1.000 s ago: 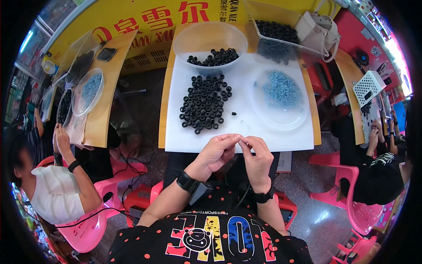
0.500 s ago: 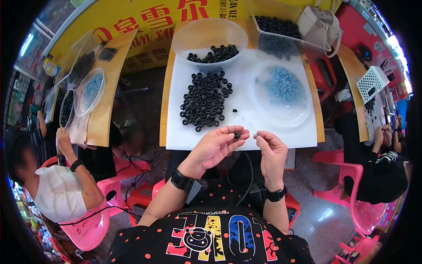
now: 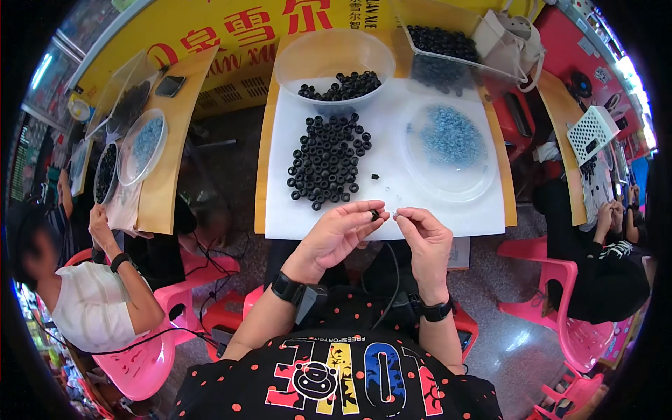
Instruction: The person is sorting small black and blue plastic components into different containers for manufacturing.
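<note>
Over the near edge of the white work surface, my left hand is closed palm up, with a small round black part between thumb and fingers. My right hand pinches a tiny clear piece just right of that part, a small gap between them. Beyond my left hand lies a spread of black ring-shaped parts, many with a hole showing. On the right, a round clear tray holds a heap of small pale-blue transparent pieces.
One loose black part lies mid-surface. A clear bowl of black parts stands at the back, beside a clear bin with more. A cream bag is back right. Co-workers sit at tables on both sides, on pink chairs.
My right hand has moved a little left with the clear piece, closer to the black part. My left fingers have turned the black part slightly.
</note>
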Demonstrator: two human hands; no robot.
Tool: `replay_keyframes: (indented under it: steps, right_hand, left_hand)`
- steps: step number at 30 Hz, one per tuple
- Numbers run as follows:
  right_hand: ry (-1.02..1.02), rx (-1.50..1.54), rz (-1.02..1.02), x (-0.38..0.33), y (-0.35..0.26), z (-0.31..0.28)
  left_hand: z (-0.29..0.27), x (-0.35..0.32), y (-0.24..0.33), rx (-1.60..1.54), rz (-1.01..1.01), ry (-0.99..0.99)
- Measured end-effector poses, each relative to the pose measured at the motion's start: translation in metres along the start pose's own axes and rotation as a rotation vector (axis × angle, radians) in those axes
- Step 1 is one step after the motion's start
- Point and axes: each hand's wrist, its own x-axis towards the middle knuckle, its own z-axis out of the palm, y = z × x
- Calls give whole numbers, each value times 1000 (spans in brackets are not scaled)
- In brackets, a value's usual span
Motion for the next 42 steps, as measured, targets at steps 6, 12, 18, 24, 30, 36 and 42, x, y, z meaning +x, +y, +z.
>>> replay_keyframes:
  steps: [6,12,18,24,30,36,42]
  right_hand:
    - [-91,-14,52,-2,-9,12]
    - [-86,-265,-121,0,-4,15]
    - [-92,-459,-251,-5,-9,27]
    - [-129,-561,-395,-13,-1,39]
    - [-155,-481,-312,-8,-1,35]
    - [-205,-929,-557,55,-21,24]
    - [-508,-1396,-611,101,-3,35]
  left_hand:
    - [-10,-3,-2,73,3,-17]
    - [-13,-7,-1,105,55,26]
    - [-18,-9,-5,149,108,86]
    - [-29,-11,-13,145,151,105]
    - [-33,-15,-10,-94,99,107]
    - [-32,-14,-8,-174,113,84]
    - [-37,-18,-4,-241,101,128]
